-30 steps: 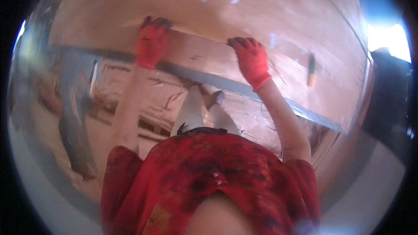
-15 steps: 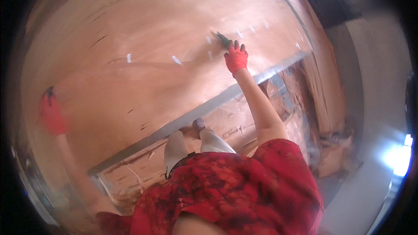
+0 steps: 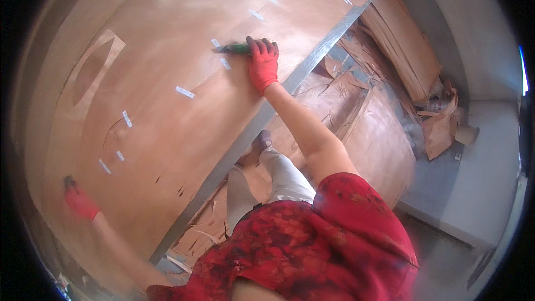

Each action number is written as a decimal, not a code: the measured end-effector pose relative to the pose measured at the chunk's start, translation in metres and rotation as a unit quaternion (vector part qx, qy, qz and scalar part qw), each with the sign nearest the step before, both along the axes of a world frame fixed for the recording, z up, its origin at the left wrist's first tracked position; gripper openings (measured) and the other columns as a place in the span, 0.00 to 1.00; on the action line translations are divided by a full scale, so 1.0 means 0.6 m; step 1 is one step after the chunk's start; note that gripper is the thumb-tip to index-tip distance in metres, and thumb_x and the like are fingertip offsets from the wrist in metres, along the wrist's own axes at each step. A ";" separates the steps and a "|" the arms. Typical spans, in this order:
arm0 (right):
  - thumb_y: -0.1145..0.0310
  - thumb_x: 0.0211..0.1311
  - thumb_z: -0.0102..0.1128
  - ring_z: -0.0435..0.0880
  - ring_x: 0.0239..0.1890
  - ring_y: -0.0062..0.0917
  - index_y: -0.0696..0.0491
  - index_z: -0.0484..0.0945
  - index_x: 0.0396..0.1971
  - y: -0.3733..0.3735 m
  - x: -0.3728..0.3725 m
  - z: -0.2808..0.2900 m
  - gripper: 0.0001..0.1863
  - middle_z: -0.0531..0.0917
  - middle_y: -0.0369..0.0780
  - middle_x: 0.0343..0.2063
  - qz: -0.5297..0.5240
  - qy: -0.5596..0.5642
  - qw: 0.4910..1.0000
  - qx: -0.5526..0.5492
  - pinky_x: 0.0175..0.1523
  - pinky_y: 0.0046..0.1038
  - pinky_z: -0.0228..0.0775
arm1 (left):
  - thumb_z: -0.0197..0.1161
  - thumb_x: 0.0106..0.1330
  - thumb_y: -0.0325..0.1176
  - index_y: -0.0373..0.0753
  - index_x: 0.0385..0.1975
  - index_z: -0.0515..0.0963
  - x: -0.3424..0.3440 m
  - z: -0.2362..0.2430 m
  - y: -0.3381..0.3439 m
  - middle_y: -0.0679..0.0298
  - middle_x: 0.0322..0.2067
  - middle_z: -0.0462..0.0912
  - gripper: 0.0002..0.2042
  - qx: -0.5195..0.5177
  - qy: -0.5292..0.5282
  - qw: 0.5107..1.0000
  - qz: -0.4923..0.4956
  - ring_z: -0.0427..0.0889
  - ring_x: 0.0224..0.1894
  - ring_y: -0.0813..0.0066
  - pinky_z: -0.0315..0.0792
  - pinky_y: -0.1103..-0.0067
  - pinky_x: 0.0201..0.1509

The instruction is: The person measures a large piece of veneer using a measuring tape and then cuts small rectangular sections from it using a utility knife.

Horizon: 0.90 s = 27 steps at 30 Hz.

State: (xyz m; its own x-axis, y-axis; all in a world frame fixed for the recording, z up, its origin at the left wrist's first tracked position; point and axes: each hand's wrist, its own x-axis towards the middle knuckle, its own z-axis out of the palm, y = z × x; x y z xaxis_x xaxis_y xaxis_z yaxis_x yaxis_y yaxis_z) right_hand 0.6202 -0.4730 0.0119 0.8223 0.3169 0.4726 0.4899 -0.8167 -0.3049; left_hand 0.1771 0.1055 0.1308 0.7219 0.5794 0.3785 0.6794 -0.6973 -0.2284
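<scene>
Gripping green-handled knife (image 3: 239,48) in R hand (image 3: 263,67), upper ctr of frame, with fingers curled round handle, prob. for control. Pointing L, long axis approx. horiz., right by white tape strips (image 3: 225,63). L hand (image 3: 82,203) at lower L, on or just over veneer sheet (image 3: 167,134), perhaps for steadying; can't tell if spread, too blurred.

On the sheet (image 3: 167,128) lie strips (image 3: 185,92), the tool (image 3: 239,49) in the right fingers (image 3: 269,48) among them, left fingers (image 3: 72,185) farther left, scraps (image 3: 440,131) far right.
</scene>
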 end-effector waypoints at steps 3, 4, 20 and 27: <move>0.72 0.60 0.53 0.69 0.64 0.45 0.44 0.70 0.65 0.035 0.013 -0.013 0.29 0.76 0.43 0.56 0.024 -0.008 0.999 0.032 0.74 0.57 0.49 | 0.58 0.71 0.37 0.35 0.57 0.77 -0.034 -0.094 0.046 0.51 0.57 0.80 0.19 -0.061 0.149 0.986 0.053 0.78 0.55 0.47 0.72 0.62 0.60; 0.71 0.62 0.53 0.69 0.63 0.43 0.45 0.72 0.64 0.026 0.013 -0.006 0.27 0.76 0.45 0.54 0.028 -0.005 0.999 0.029 0.74 0.57 0.49 | 0.59 0.70 0.37 0.35 0.58 0.76 -0.022 -0.123 0.026 0.49 0.58 0.79 0.20 -0.055 0.146 0.985 0.072 0.77 0.56 0.46 0.70 0.60 0.61; 0.67 0.52 0.73 0.76 0.53 0.35 0.51 0.74 0.57 -0.361 0.139 0.154 0.30 0.77 0.42 0.49 0.187 0.336 0.730 0.565 0.60 0.38 0.67 | 0.52 0.74 0.28 0.31 0.72 0.60 0.708 0.040 -0.852 0.46 0.73 0.60 0.26 -0.260 -0.111 0.939 -0.196 0.58 0.75 0.53 0.52 0.62 0.78; 0.67 0.63 0.65 0.82 0.34 0.21 0.53 0.79 0.50 -0.811 0.386 -0.149 0.17 0.85 0.36 0.35 -0.120 0.478 0.657 0.570 0.38 0.26 0.75 | 0.55 0.64 0.21 0.27 0.74 0.49 1.069 -0.062 -1.198 0.46 0.76 0.49 0.37 -0.297 0.085 0.869 -0.387 0.44 0.79 0.49 0.39 0.60 0.81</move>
State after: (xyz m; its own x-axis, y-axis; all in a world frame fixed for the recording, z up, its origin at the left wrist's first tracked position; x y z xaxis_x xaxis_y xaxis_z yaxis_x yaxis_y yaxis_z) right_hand 0.8515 -0.9594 -0.0773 0.8778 0.0128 -0.4789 -0.4723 0.1916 -0.8604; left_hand 0.8185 -0.6135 0.0934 0.9984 -0.0485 0.0283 -0.0545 -0.9595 0.2764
